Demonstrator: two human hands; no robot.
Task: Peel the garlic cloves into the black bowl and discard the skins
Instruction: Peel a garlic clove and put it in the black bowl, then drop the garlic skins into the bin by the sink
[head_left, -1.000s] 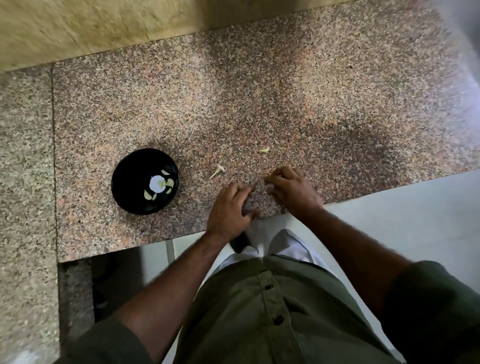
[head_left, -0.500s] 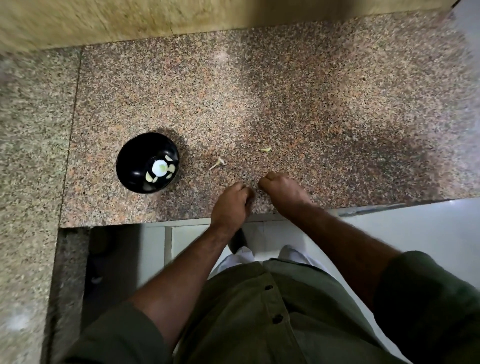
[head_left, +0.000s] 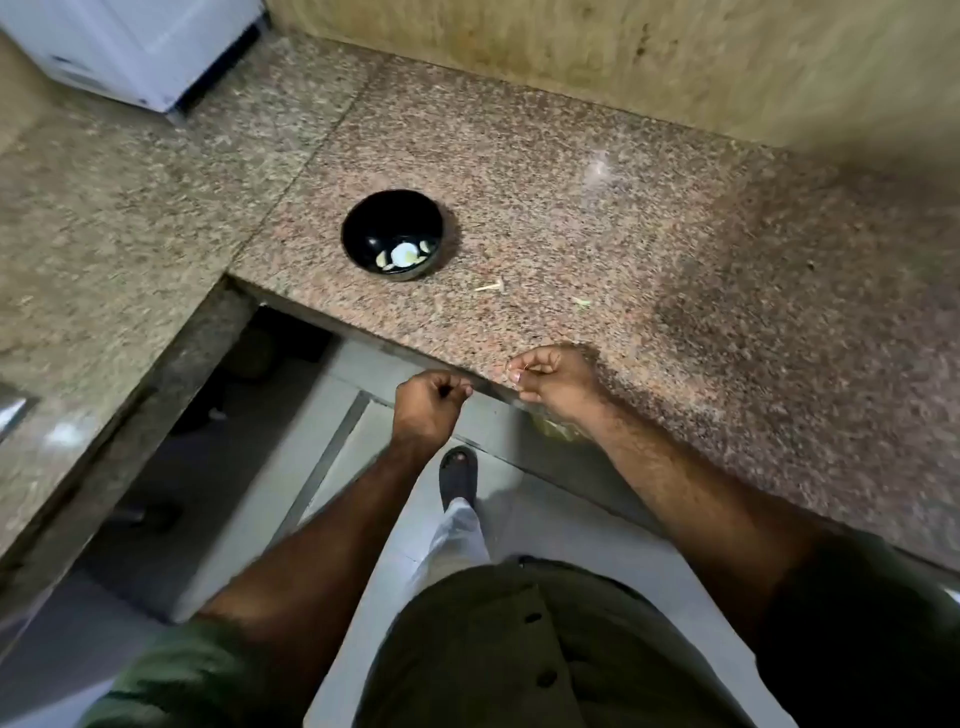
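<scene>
The black bowl (head_left: 351, 228) stands on the granite counter (head_left: 597, 218) and holds several peeled garlic cloves (head_left: 404, 255). Both hands are at the counter's front edge, well below and to the right of the bowl. My left hand (head_left: 425, 406) is curled into a fist just off the edge, thumb against forefinger; nothing shows in it. My right hand (head_left: 558, 378) is curled over the edge, with pale garlic skins (head_left: 557, 428) showing under its palm. A garlic stem scrap (head_left: 491, 286) and a small skin scrap (head_left: 582, 302) lie on the counter between bowl and hands.
A white appliance (head_left: 130, 47) sits at the back left, and a tan wall (head_left: 623, 52) runs along the back. The counter turns an L to the left (head_left: 104, 234). Below the edge are a pale floor and my sandalled foot (head_left: 458, 475).
Both hands have drawn back from the counter top to its front edge and curled up. The view has swung, so the bowl now lies higher and further from the hands.
</scene>
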